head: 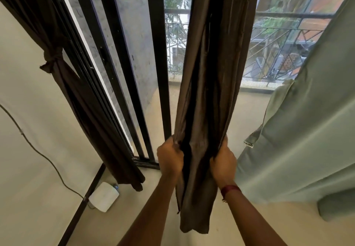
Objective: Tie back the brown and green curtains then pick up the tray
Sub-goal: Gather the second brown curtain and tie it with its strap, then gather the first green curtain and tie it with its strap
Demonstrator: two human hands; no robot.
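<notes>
At far left a dark brown curtain [57,67] is seen already knotted beside the black door frame [159,76]. In the middle, the hanging brown curtain [209,92] is gathered and gripped low down, its left edge clenched in the left hand [170,156], its right edge in the right hand [223,162]. The green curtain [299,140] hangs loose at right.

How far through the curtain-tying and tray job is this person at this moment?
Done: the dark brown curtain at far left is already knotted back. In hand: the left hand and right hand grip the middle brown curtain, gathered but not tied. Left: the green curtain hangs loose, and no tray is in view.
</notes>
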